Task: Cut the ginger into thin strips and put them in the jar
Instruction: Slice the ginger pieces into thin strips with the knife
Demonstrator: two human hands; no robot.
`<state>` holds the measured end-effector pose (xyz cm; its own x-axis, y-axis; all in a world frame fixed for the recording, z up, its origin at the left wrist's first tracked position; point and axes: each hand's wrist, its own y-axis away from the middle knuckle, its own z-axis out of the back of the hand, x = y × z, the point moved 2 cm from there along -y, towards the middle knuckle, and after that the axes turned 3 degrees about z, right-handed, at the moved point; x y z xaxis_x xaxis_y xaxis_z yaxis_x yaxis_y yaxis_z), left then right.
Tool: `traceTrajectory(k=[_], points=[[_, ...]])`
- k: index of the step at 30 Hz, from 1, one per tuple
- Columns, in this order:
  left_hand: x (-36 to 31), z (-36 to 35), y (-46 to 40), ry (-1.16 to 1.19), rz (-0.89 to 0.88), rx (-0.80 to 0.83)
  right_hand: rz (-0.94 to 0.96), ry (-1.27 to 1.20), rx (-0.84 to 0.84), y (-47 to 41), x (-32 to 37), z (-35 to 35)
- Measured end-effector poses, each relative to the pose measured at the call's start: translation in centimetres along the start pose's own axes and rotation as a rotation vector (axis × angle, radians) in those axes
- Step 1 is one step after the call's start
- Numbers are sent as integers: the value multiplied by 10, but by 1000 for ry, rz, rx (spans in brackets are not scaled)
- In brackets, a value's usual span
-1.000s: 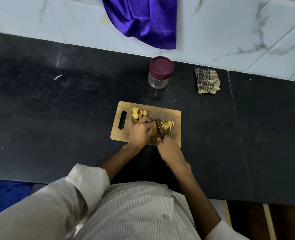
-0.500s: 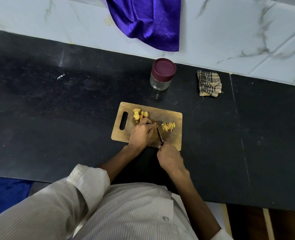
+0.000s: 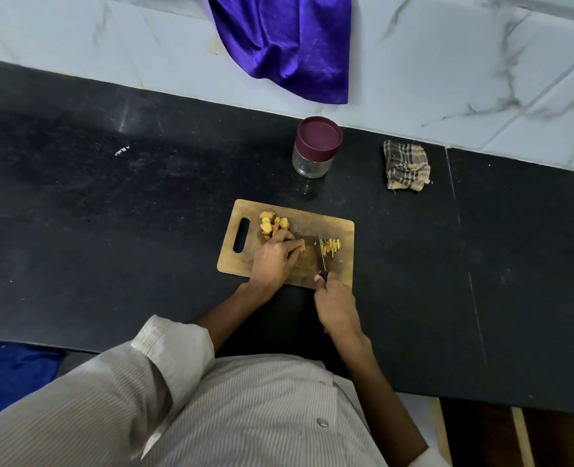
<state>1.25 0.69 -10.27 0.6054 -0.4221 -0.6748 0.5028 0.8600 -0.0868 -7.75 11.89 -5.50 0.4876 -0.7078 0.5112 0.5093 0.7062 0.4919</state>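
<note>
Ginger pieces (image 3: 273, 223) lie on your cutting board (image 3: 341, 269); your left hand (image 3: 273, 259) has its fingers curled on one piece, your right hand (image 3: 336, 306) grips the knife (image 3: 322, 259) beside cut strips (image 3: 331, 247). Your lidded jar (image 3: 315, 148) stands behind on the surface (image 3: 110, 214).

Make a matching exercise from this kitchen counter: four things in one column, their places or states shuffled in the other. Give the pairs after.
Things:
1. jar
2. checked cloth
3. knife
4. cut strips

Places or states:
A. gripped by the right hand
B. crumpled by the wall, right of the jar
C. lying on the cutting board, right of the blade
D. standing behind the board, maroon lid on

Pairs: 1-D, 2-B, 3-A, 4-C
</note>
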Motion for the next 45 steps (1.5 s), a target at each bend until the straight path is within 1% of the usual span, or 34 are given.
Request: traceTrajectory(k=[2,7,20,26,30,45], points=[[0,1,0,13,-8,-6,-11,-33,-9,-1,-2,3],[0,1,0,22,-12,-7,-37,-86,30,-3,-4,1],[0,2,0,41,9,-3,33,-184,62,-3,-12,-5],[0,3,0,71,25,-10,99,-77,76,-4,-6,-10],[0,3,0,67,38,10,90,-24,81,-5,-3,-10],[-2,5,1,40,16,-4,76,11,53,-9,3,-11]])
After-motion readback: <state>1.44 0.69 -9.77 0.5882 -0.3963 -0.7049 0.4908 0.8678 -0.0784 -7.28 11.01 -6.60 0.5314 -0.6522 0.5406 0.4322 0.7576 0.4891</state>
